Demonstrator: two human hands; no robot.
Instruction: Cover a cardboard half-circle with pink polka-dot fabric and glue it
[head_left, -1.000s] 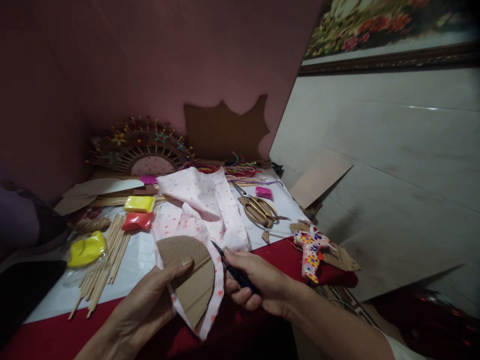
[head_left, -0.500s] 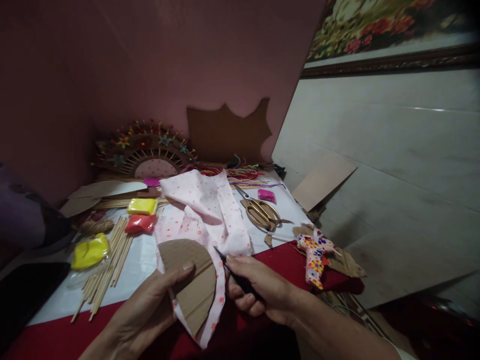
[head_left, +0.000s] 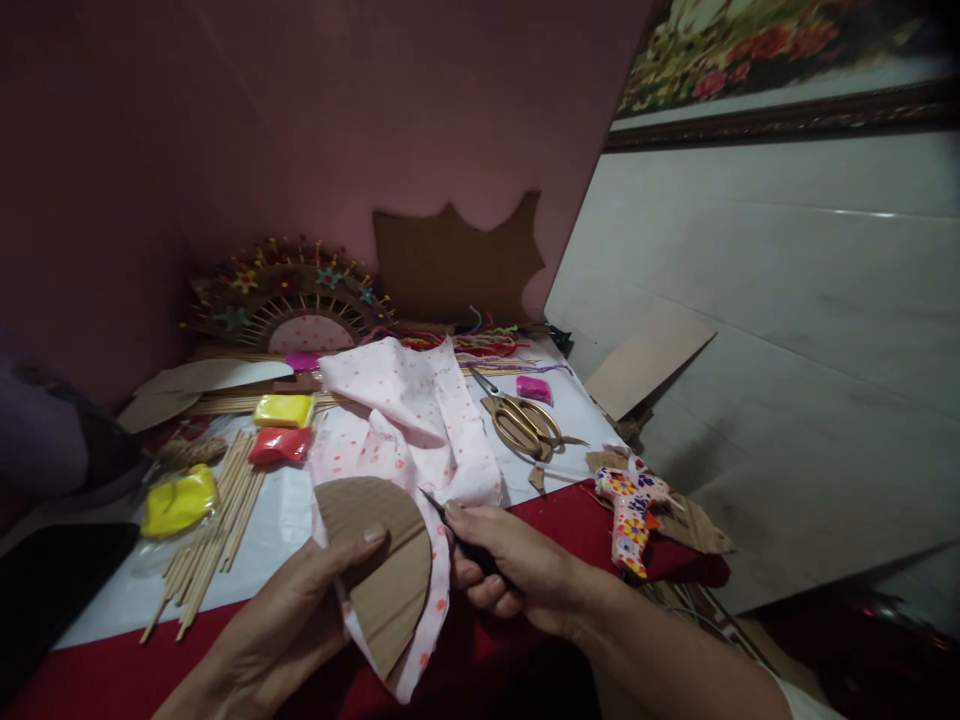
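Head view: your left hand point(head_left: 300, 590) clamps the cardboard half-disc point(head_left: 386, 575) on dotted cloth point(head_left: 409, 400), thumb on top, above the red tablecloth's point(head_left: 559, 520) near edge. Long axis, the straight edge, slants upper left to lower right; curve faces upper right. Your right hand's point(head_left: 514, 550) fingers wrap a dark pointed tool point(head_left: 471, 550), tip up-left, beside the curve.

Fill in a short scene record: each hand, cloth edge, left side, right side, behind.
Left hand: holds tan, rounded corrugated cardboard piece, cloth beneath it
Right hand: grips small, dark, pointed tool; contact with cloth unclear
Cloth edge: white, red-dotted cloth shows beyond the cardboard's curve
Left side: pale wooden sticks; red plastic-wrapped packet
Right side: gold-handled metal scissors; floral-patterned, gun-shaped object
Behind: brown, scallop-edged cardboard sheet, upright
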